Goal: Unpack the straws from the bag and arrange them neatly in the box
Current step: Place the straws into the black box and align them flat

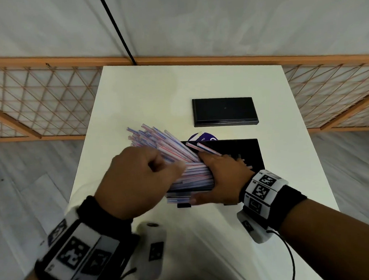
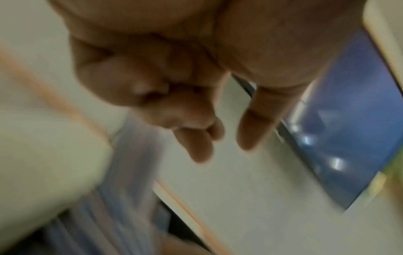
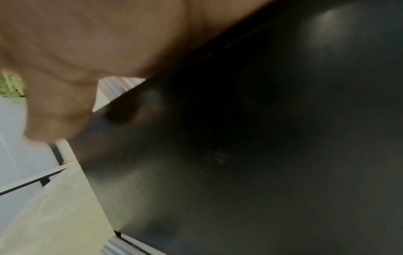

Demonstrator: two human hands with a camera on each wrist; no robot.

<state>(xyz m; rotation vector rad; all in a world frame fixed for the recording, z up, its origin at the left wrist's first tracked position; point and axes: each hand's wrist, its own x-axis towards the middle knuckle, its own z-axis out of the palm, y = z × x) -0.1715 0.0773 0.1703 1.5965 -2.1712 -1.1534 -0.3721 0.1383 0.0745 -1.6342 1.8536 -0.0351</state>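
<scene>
A thick bundle of red, white and blue striped straws (image 1: pixel 190 178) lies across the left edge of the open black box (image 1: pixel 247 153), its far ends fanned out over the table (image 1: pixel 149 139). My right hand (image 1: pixel 199 177) grips the bundle's right end, fingers on the far side and thumb on the near side. My left hand (image 1: pixel 170 166) hovers over the middle of the bundle. In the blurred left wrist view its fingers (image 2: pixel 196 146) are curled with nothing between them and the thumb. The right wrist view shows the box wall (image 3: pixel 261 155) and a few straws (image 3: pixel 122 84).
The box's black lid (image 1: pixel 225 111) lies flat behind the box. A purple and white bag (image 1: pixel 202 137) peeks out between lid and box. The white table (image 1: pixel 155 92) is narrow, with floor on both sides and an orange lattice fence (image 1: pixel 38 98) beyond it.
</scene>
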